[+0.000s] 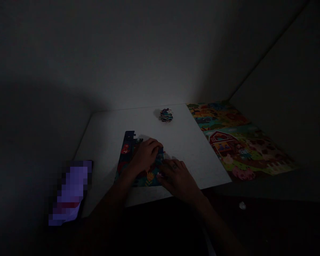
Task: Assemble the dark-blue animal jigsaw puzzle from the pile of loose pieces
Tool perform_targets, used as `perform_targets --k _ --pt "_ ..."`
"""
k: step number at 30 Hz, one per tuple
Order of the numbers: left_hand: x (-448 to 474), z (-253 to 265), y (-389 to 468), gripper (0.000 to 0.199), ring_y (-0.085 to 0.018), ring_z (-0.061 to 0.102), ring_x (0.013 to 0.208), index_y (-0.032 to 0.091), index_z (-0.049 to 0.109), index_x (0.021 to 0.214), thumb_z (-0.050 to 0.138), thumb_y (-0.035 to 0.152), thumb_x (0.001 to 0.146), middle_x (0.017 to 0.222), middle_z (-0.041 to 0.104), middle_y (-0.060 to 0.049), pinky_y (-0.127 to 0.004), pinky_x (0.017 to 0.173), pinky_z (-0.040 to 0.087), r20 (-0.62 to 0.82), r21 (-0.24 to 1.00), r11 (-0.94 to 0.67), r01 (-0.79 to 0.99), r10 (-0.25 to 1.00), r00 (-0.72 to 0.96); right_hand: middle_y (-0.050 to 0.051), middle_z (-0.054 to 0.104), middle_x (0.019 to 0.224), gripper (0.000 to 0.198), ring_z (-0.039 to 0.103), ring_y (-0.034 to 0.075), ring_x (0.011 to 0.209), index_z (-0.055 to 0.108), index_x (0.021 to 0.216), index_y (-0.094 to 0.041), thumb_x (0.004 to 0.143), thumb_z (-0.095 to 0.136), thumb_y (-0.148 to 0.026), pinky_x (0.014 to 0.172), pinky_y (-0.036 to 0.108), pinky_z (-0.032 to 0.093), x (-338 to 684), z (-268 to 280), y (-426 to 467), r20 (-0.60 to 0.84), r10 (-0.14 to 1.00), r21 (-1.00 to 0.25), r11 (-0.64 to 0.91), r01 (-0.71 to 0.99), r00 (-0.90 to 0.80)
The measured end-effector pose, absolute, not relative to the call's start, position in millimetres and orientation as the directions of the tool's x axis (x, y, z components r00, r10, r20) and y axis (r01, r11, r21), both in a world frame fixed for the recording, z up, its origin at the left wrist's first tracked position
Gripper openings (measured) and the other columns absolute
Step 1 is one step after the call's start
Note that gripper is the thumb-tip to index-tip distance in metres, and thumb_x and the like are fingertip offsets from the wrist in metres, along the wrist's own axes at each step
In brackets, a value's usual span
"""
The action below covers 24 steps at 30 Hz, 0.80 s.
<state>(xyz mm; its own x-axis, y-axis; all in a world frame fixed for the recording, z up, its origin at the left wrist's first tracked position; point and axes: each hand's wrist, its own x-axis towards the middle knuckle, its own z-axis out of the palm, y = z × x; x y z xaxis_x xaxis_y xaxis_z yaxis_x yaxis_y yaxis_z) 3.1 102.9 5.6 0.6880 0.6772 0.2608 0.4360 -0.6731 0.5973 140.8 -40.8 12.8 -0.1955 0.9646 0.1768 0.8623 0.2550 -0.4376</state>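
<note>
On the dim white board (109, 142), both hands, left hand (146, 153) and right hand (177, 176), press flat, seemingly gripping nothing, on one part-built puzzle (128, 149).

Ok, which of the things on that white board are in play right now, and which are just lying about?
In play:
left hand and right hand, both pressing on the part-built puzzle
pile of loose pieces
farm picture sheet

Lying about:
blurred purple item
small pale scrap

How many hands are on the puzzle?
2. The left hand lies flat on the puzzle on the white board. The right hand touches its right edge. Dim light may hide some fingers.
</note>
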Motion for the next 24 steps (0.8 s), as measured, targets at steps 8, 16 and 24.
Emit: perform_targets --k 8,16,24 --pt "0.7 7.5 104.1 0.028 -0.016 0.063 0.096 0.025 0.069 0.109 0.052 0.014 0.089 0.106 0.065 -0.003 -0.031 0.086 0.051 0.221 0.797 -0.517 0.312 0.730 0.647 0.008 0.060 0.124 0.028 0.051 0.027 0.110 0.061 0.118 -0.025 0.095 0.054 -0.039 0.091 0.042 0.043 142.7 12.3 -40.4 0.198 0.961 -0.453 0.267 0.851 -0.196" --pt "-1.0 15.0 101.3 0.025 -0.019 0.066 0.098 0.021 0.067 0.110 0.058 0.025 0.086 0.108 0.070 -0.006 -0.036 0.090 0.053 0.063 0.920 -0.292 0.262 0.770 0.635 0.008 0.061 0.121 0.028 0.051 0.026 0.108 0.061 0.118 -0.025 0.095 0.054 -0.039 0.090 0.041 0.043 143.3 15.6 -41.6 0.207 0.960 -0.455 0.264 0.851 -0.187" --pt "-8.6 28.4 100.2 0.023 -0.017 0.066 0.095 0.022 0.070 0.102 0.058 0.015 0.083 0.102 0.070 -0.004 -0.034 0.088 0.053 0.097 0.832 -0.467 0.299 0.653 0.751 0.009 0.060 0.124 0.029 0.052 0.026 0.110 0.061 0.120 -0.024 0.096 0.052 -0.039 0.092 0.042 0.043 144.2 16.1 -42.1 0.221 0.956 -0.448 0.274 0.851 -0.192"
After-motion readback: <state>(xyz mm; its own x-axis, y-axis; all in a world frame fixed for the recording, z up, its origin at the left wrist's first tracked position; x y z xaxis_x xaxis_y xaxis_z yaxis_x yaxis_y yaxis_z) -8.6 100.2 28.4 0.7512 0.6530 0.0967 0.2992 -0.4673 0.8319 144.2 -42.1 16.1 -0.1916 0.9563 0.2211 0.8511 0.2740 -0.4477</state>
